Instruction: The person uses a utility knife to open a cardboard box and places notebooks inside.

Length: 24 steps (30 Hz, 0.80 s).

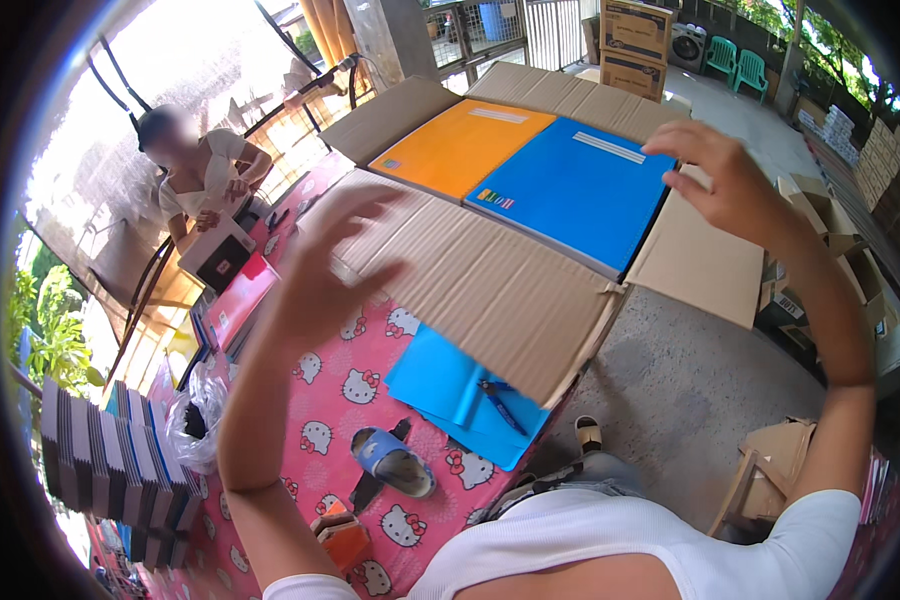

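Observation:
An open cardboard box sits on the pink table, its flaps folded outward. Inside, an orange notebook and a blue notebook lie side by side, filling the top. My left hand is raised near the box's left corner, fingers spread and holding nothing. Over on the other side, my right hand hovers by the blue notebook's right edge, its fingers apart and curved, also without anything in them. Whether either hand touches the cardboard, I cannot tell.
Blue folders with a pen lie under the near flap. A small blue sandal-shaped item rests nearer me. Notebook stacks stand at left, beside a plastic bag. A person sits across, handling a notebook. Cartons stand behind.

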Tool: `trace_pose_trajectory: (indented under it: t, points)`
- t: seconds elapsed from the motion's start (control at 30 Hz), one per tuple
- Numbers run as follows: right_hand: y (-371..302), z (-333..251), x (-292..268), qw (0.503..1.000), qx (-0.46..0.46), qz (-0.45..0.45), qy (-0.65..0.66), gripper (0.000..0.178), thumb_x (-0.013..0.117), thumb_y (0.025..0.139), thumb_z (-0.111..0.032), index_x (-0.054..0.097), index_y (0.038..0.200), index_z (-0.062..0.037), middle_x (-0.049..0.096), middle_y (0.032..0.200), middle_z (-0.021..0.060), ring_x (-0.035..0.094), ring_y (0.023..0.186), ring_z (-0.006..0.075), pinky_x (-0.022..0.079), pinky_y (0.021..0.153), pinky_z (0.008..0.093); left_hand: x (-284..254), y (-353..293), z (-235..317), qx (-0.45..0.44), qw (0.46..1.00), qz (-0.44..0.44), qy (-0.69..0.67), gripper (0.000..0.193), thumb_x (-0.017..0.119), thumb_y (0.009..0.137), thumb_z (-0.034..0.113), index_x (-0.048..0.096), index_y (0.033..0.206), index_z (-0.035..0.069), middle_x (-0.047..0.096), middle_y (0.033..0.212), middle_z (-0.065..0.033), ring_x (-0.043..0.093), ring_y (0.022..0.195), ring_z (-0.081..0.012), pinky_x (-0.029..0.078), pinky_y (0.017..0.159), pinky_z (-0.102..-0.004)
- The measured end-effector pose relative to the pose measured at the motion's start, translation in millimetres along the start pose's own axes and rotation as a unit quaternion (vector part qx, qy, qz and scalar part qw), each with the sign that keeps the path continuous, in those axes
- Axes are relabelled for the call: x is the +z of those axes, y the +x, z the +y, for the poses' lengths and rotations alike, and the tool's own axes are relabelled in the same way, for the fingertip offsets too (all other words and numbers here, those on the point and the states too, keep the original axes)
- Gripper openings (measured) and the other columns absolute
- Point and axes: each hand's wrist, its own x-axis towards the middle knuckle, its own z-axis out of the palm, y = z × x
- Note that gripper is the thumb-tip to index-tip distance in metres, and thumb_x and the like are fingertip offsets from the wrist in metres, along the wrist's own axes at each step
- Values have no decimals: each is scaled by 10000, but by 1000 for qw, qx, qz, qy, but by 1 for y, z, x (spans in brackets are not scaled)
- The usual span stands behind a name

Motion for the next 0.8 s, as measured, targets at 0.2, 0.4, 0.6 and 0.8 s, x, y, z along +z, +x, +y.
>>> trace_pose_trajectory:
  t: [0.2, 0.4, 0.6, 0.8]
  points:
    - [-47, 84, 63, 988, -102, -19, 112, 332, 612, 847, -176, 520, 1144, -58, 515, 1175, 155, 515, 1063, 325, 413, 911, 434, 99, 14, 48, 79, 973, -184, 116, 567, 769, 705, 280, 550, 1210, 142, 461, 1161, -99, 438, 1066, -295, 343, 932, -413]
    - [-92, 128, 170, 958, -163, 216, 97, 278, 539, 883, -226, 524, 1123, -87, 510, 1141, 131, 475, 1049, 297, 334, 913, 468, 161, 9, 14, -37, 994, -27, 100, 671, 824, 585, 375, 542, 1165, 188, 441, 1163, -86, 412, 1088, -299, 307, 937, -434]
    - [-12, 153, 97, 902, -362, -66, 224, 307, 618, 837, -307, 574, 1030, -72, 540, 1093, 116, 489, 980, 270, 352, 826, 436, 173, -7, 36, -76, 965, 19, 250, 548, 756, 557, 392, 602, 1053, 216, 522, 1160, 31, 399, 1100, -223, 247, 916, -418]
    - [99, 70, 110, 720, -573, -138, 367, 280, 613, 834, -306, 640, 857, -28, 612, 925, 139, 589, 855, 295, 461, 712, 392, 201, -9, 28, -7, 917, 115, 382, 434, 760, 544, 363, 568, 913, 240, 532, 1040, 97, 412, 906, -164, 217, 881, -419]
